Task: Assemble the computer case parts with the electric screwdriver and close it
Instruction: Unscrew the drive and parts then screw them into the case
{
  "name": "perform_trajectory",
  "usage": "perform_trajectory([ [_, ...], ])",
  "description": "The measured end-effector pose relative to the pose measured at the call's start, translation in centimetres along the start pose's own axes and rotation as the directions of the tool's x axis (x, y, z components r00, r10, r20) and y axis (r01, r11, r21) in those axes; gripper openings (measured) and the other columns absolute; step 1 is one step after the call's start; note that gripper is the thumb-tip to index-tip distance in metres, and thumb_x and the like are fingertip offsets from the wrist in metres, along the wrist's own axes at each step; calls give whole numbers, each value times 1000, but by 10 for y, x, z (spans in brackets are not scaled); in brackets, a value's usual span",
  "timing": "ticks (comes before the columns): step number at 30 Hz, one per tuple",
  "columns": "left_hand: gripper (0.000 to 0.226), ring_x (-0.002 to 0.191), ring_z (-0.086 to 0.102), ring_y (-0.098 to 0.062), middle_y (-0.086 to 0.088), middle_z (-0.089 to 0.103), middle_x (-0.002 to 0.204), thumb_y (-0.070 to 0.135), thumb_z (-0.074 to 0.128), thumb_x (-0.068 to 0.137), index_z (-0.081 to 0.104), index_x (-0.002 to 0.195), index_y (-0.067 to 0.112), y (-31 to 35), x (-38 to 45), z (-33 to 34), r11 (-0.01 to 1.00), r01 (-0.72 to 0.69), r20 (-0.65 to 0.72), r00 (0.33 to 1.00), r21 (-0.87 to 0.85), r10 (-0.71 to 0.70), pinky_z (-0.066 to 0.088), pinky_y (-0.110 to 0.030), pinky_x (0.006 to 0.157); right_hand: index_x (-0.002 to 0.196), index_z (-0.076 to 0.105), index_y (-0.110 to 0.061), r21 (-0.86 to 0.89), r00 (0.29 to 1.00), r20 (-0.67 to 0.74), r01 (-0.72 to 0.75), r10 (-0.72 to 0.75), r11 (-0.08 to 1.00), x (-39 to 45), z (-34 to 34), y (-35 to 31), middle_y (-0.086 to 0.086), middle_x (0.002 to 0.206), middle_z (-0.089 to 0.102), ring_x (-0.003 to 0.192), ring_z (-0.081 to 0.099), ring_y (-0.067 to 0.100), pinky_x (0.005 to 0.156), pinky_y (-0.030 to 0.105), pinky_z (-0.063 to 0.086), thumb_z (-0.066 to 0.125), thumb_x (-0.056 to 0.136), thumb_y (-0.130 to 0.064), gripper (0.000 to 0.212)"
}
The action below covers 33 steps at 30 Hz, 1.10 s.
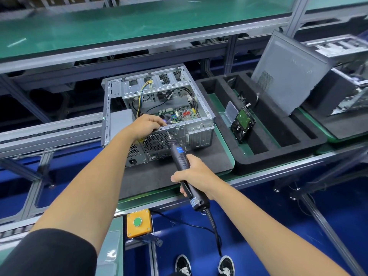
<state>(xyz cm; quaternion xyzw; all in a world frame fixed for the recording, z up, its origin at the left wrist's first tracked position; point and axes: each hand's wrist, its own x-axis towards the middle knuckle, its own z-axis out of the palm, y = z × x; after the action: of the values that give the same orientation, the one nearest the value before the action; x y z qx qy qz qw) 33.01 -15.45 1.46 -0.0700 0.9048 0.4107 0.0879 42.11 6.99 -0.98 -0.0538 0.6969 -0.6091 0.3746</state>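
Two hands work at our open computer case (157, 108) on the worktop (179, 172): our left hand (146, 123) grips its rear edge, our right hand (194, 176) curls round the electric screwdriver (178, 154), tip at a rear screw. Its side panel (288, 76) leans nearby, unfitted.

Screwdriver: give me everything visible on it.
The screwdriver is a slim black electric one with a blue label band near its nose and a black cord from its butt end. The right hand grips its rear half. It tilts up and away, bit against the rear panel of the case by the fan grille. The left hand rests on the case rim.
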Motion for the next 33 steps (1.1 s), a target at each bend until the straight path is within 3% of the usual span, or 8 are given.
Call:
perform_trajectory([
  [4,35,68,51,0,6,66,105,0,49,86,73,80,26,-1,2,-1,999,19,4,1000,-37,-19,38,-21,68,106,47,-15,3,1000,9,-2,2,1000,0,-1,-1,10,84,54,44,57,16,45,28,49,73,78,-8,39],
  [7,38,53,52,7,9,68,96,-3,49,84,73,76,26,1,0,-1,997,19,-11,1000,-70,-20,38,-10,51,105,46,-14,7,1000,6,-4,4,1000,1,-1,0,11,82,52,44,56,18,46,30,49,73,77,-8,39],
  [9,44,41,44,0,2,65,79,-4,46,84,74,75,29,-1,0,-2,997,12,-6,1000,-81,-13,33,-13,40,107,46,-14,9,1000,6,-8,8,1000,2,0,1,12,83,53,45,55,19,47,31,49,73,76,-8,41],
  [14,52,39,26,-7,3,44,51,-4,43,85,74,75,36,-6,3,-1,998,5,13,1000,-56,-5,23,-17,39,106,46,-15,10,1000,6,-13,13,1000,2,-1,1,10,79,52,45,56,19,47,30,49,73,76,-9,41],
  [24,37,54,32,-13,-6,51,74,5,42,94,70,94,30,-2,5,-4,1000,-24,142,990,20,21,24,-27,52,107,46,-15,3,1000,12,-10,10,1000,3,-2,1,9,80,51,45,55,19,47,29,49,73,76,-9,41],
  [28,31,58,44,-7,6,64,82,8,46,95,71,97,28,-2,5,-4,1000,-31,96,995,3,30,35,-25,60,104,46,-16,1,1000,8,-8,8,1000,4,-1,2,10,80,52,45,55,20,48,31,50,73,75,-10,40],
  [31,18,75,53,-7,6,66,97,9,52,93,70,92,9,-7,8,-4,1000,-26,50,998,-6,26,40,-30,80,104,46,-17,-3,1000,14,-9,9,1000,5,-1,2,11,82,54,46,56,19,50,32,51,73,75,-10,40],
  [33,16,74,55,-8,8,68,97,8,54,91,69,90,3,-9,9,-5,1000,-12,47,999,-26,14,39,-29,79,104,46,-18,-9,1000,15,-7,7,1000,4,0,2,11,81,53,45,56,18,49,31,51,73,76,-9,40],
])
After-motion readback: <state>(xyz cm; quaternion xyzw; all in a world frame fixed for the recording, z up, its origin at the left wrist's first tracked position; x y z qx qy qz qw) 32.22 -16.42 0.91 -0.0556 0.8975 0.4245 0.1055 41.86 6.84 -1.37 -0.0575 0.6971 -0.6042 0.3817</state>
